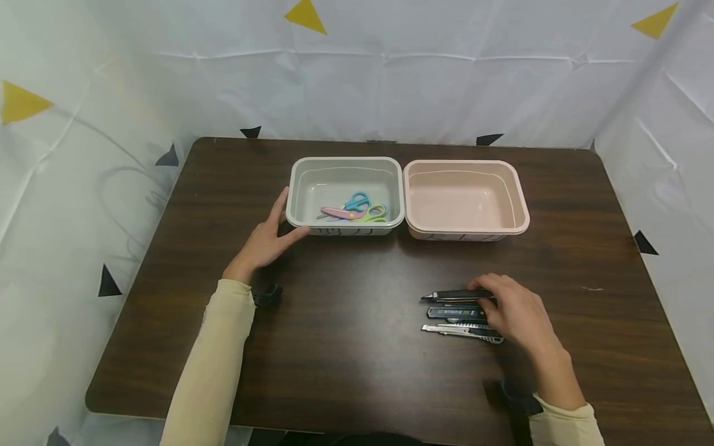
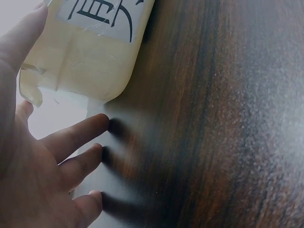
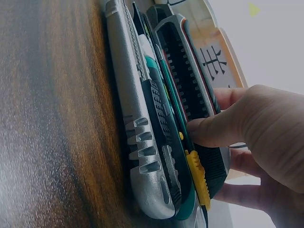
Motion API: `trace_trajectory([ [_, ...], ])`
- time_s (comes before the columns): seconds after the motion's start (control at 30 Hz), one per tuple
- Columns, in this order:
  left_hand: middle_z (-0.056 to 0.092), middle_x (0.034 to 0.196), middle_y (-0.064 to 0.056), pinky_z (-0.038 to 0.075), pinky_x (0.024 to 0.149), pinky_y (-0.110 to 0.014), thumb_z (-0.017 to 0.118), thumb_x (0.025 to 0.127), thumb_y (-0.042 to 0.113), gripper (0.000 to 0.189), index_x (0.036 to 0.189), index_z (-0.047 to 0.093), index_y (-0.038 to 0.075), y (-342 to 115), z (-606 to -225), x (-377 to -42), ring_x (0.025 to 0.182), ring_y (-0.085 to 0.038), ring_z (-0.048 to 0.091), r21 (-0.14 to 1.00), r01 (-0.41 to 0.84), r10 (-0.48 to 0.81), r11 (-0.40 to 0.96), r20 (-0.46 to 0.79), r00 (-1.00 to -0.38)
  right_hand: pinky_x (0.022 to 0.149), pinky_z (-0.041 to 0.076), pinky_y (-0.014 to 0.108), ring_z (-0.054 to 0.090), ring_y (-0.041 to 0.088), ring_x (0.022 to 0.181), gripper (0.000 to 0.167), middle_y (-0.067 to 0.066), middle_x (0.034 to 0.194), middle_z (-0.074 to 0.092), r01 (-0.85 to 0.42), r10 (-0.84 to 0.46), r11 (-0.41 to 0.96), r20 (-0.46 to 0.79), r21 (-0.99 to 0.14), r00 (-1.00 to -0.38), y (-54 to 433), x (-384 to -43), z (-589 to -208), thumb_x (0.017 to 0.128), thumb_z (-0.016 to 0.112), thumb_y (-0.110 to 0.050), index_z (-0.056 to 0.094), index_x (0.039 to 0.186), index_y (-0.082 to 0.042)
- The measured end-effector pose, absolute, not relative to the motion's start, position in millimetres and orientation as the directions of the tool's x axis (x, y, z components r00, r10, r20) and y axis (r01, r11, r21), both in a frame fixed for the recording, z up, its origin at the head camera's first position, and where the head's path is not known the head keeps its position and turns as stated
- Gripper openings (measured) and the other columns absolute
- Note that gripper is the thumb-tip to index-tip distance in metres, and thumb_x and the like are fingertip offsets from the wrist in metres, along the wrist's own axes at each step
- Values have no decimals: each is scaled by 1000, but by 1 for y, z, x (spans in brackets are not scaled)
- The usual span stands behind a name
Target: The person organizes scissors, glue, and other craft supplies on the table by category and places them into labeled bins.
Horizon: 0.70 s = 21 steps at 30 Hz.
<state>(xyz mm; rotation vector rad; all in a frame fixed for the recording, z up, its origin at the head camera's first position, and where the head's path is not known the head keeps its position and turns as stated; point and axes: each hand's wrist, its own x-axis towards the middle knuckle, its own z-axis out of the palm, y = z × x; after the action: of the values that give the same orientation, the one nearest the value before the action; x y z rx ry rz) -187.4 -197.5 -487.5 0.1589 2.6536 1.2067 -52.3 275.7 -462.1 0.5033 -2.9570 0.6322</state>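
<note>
At the left end of the pale grey plastic box, my left hand touches it with spread fingers. Its thumb lies at the front rim and its index finger along the left side; the other fingers are off the box in the left wrist view. Scissors with pink, blue and green parts lie inside. My right hand pinches a black utility knife between thumb and fingers, at the far side of a row of several cutters. Nearest me in that row is a silver utility knife; a yellow slider shows beside my thumb.
A pink plastic box stands right beside the grey one, toward the back of the dark wooden table. Both boxes carry labels on their fronts. White sheeting with yellow and black triangles surrounds the table.
</note>
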Motion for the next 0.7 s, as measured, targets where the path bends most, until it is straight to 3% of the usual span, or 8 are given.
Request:
trace_trajectory([
  [0.23, 29, 159, -6, 24, 101, -73, 58, 83, 72, 91, 147, -6, 62, -198, -488, -188, 142, -43, 27, 753, -8, 187, 657, -174, -967, 62, 51, 51, 65, 22, 87, 32, 0, 101, 70, -333, -291, 860, 166, -387, -942, 276, -54, -457, 79, 75, 2, 69, 103, -19],
  [0.7, 28, 159, -4, 23, 102, -73, 59, 83, 72, 92, 147, -6, 61, -197, -489, -189, 143, -42, 25, 755, 0, 190, 656, -166, -968, 58, 48, 49, 64, 22, 80, 37, 2, 98, 69, -424, -285, 815, 364, -396, -887, 274, -70, -430, 77, 74, 5, 70, 106, -18],
])
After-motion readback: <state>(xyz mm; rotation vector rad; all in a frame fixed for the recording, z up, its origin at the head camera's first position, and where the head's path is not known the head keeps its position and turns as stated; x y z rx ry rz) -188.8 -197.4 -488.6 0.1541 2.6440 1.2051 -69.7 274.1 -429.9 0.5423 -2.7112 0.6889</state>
